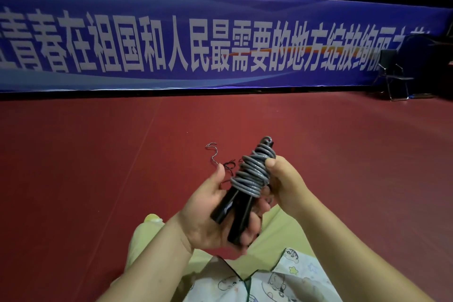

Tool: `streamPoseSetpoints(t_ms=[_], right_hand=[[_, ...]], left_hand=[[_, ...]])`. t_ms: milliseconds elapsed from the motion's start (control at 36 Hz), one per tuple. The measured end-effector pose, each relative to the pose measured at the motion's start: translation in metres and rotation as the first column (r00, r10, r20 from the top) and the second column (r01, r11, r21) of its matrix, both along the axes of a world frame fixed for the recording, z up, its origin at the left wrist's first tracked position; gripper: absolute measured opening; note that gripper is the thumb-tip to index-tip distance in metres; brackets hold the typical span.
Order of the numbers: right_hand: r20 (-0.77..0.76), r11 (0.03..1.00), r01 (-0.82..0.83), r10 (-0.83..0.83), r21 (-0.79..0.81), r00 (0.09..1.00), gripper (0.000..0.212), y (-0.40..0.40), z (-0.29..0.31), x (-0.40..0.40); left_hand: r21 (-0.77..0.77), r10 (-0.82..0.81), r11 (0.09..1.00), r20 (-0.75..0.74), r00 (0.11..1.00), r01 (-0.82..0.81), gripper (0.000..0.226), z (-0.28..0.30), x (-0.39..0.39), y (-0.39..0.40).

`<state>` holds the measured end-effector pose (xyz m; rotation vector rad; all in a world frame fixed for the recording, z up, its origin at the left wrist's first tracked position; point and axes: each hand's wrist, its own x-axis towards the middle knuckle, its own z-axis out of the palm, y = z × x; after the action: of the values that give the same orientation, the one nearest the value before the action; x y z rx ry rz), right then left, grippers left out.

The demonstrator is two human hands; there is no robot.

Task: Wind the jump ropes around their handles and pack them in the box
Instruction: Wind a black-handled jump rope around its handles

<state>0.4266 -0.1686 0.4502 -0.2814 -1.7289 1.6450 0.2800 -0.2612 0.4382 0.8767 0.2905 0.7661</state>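
Both hands [208, 216] clasp wound rope [252, 171].

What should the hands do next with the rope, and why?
Probably tuck the rope's end under a coil. The grey rope already wraps the black handles many times; the left hand holds them and the right hand pinches the coils. No box is visible.

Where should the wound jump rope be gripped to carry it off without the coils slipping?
Probably around the grey coil, from the side, as the right hand does: squeezing there pins the turns against both black handles. The bare, smooth handle ends in the left hand leave the coil free to unwind.
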Motion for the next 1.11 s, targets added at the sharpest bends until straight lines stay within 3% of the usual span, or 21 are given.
streamPoseSetpoints(t_ms=[111,222,306,417,611,694,806,889,972,1111], right_hand=[[0.043,0.998,-0.041,0.040,0.041,0.998,0.047,0.001,0.001,0.001],[0.106,0.997,-0.071,0.068,0.031,0.992,0.045,0.003,-0.001,0.009],[0.198,0.998,-0.049,0.041,0.037,0.979,0.040,0.006,-0.002,0.013],[0.365,0.995,0.070,-0.092,0.073,0.927,0.045,0.010,-0.008,0.015],[0.522,0.992,0.115,-0.126,0.054,0.844,0.050,0.013,-0.014,0.015],[0.591,0.988,0.142,-0.149,0.060,0.793,0.051,0.014,-0.016,0.014],[0.665,0.976,0.201,-0.203,0.080,0.719,0.055,0.016,-0.024,0.010],[0.696,0.965,0.249,-0.230,0.076,0.680,0.059,0.016,-0.027,0.007],[0.679,0.960,0.278,-0.234,0.045,0.696,0.061,0.014,-0.024,0.005],[0.642,0.953,0.299,-0.264,0.057,0.720,0.057,0.013,-0.023,0.005]], left_hand=[[-0.046,-0.010,0.999,-0.018,1.000,0.009,0.079,-0.009,0.000,0.006],[-0.105,0.137,0.980,-0.271,0.953,-0.171,0.077,-0.003,-0.005,0.006],[-0.082,0.261,0.943,-0.428,0.865,-0.324,0.076,0.004,0.000,0.005],[0.075,0.434,0.856,-0.641,0.633,-0.511,0.071,0.006,0.004,0.007],[0.320,0.523,0.802,-0.785,0.334,-0.504,0.062,-0.005,0.008,0.009],[0.431,0.548,0.783,-0.819,0.171,-0.448,0.062,-0.009,0.008,0.010],[0.639,0.592,0.736,-0.768,-0.244,-0.223,0.059,-0.007,0.012,0.008],[0.702,0.613,0.709,-0.660,-0.434,-0.065,0.053,-0.004,0.019,0.006],[0.724,0.634,0.690,-0.607,-0.479,-0.005,0.051,-0.005,0.021,0.006],[0.693,0.614,0.719,-0.668,-0.421,-0.050,0.053,-0.006,0.017,0.008]])
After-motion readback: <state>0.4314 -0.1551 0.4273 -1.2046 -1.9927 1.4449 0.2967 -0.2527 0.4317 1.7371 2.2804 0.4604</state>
